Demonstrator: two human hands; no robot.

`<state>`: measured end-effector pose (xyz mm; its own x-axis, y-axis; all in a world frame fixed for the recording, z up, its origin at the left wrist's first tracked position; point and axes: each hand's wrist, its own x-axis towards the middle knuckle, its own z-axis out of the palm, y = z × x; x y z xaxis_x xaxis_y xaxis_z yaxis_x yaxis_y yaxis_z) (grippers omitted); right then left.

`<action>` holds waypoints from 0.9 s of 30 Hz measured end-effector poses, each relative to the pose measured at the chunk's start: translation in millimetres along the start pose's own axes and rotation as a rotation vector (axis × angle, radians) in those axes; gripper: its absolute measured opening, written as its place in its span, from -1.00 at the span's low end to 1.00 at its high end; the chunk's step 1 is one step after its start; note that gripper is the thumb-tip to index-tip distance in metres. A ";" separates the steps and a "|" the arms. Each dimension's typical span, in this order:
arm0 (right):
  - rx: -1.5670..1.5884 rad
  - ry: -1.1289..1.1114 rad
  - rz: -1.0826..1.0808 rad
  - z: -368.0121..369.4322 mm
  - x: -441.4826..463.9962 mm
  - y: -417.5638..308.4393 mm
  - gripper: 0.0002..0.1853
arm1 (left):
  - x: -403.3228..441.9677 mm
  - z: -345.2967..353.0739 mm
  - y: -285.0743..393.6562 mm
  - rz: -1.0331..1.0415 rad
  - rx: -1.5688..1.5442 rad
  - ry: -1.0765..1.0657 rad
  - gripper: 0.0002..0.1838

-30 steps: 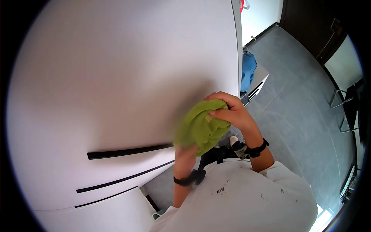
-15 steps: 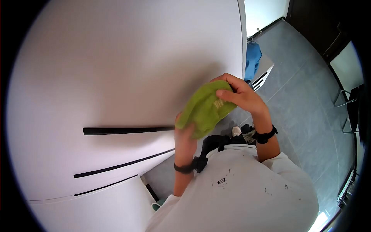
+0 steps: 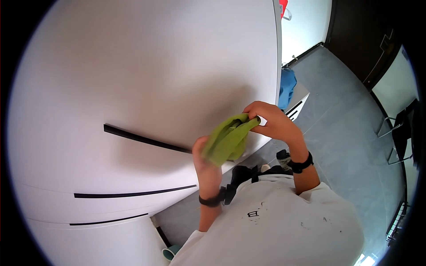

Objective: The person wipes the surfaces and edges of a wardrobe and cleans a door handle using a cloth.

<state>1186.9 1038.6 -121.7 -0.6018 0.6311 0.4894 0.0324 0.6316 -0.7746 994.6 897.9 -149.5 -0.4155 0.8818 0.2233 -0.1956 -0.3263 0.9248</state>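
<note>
A lime-green cloth (image 3: 228, 141) hangs between my two hands, folded over with a dark gap showing between its layers at the top. My right hand (image 3: 271, 119) pinches its upper right end between thumb and fingers. At the lower left end, my left hand (image 3: 205, 157) grips the cloth; its fingers are partly hidden and slightly blurred. Just beyond the cloth stands the white cabinet front (image 3: 146, 80), with my left hand close to the end of a long black handle strip (image 3: 146, 141).
Lower on the cabinet run more black strips (image 3: 133, 194). A blue bag (image 3: 287, 88) rests by a low white unit (image 3: 296, 106) past the cabinet's edge. A green cup-shaped container (image 3: 171, 252) is at lower left. Black chairs (image 3: 401, 133) stand at far right, near a dark door (image 3: 359, 40).
Both hands have shifted slightly left and my right hand has come lower. The cloth has turned from its flat face to show its folded, parted edge. The camera view has tilted a little.
</note>
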 end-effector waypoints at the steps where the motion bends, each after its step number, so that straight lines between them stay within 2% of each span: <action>1: -0.027 0.035 -0.017 -1.4 -0.6 -3.6 -0.72 | -0.2 1.7 -2.3 0.032 0.014 0.018 -0.51; 2: -0.035 0.032 -0.023 -5.7 -0.5 -7.6 -0.72 | 1.5 4.2 -4.0 0.039 0.006 0.018 -0.51; 4: -0.075 0.099 -0.034 -7.9 -2.8 -18.9 -0.71 | 0.8 3.1 -3.8 0.236 0.377 -0.160 -0.50; 8: -0.113 0.153 -0.140 -10.4 -2.6 -30.8 -0.73 | 5.5 9.5 5.4 0.219 0.256 -0.238 -0.54; 10: -0.200 0.169 -0.162 -10.3 -2.5 -34.5 -0.74 | 4.8 8.8 9.9 0.344 0.271 -0.288 -0.71; 11: -0.207 0.168 -0.163 -9.7 -3.6 -31.6 -0.74 | 4.7 8.0 9.5 0.347 0.265 -0.289 -0.71; 18: -0.132 0.116 -0.102 -11.5 -11.8 -30.0 -0.76 | 1.4 9.7 -0.9 0.279 0.227 -0.188 -0.74; 21: -0.150 0.103 -0.118 -10.4 -11.1 -25.1 -0.77 | -1.7 10.7 -5.7 0.206 0.102 -0.123 -0.76; 23: -0.074 -0.025 -0.098 -11.9 -13.3 -22.3 -0.79 | -2.8 14.2 -8.9 0.039 -0.099 -0.061 -0.80; 24: -0.078 -0.031 -0.109 -13.9 -13.0 -23.4 -0.79 | -2.6 15.2 -8.7 0.051 -0.103 -0.057 -0.80; 26: 0.008 -0.117 -0.111 -14.4 -10.6 -25.2 -0.81 | -1.4 13.1 -6.6 -0.104 -0.367 -0.045 -0.82; 27: 0.061 -0.142 -0.085 -14.9 -10.4 -25.1 -0.82 | -0.6 9.6 -6.8 -0.089 -0.363 -0.043 -0.82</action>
<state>1204.2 1022.9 -101.3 -0.7068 0.5040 0.4964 -0.0693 0.6491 -0.7575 1004.8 902.8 -153.0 -0.3467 0.9230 0.1667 -0.5345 -0.3405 0.7735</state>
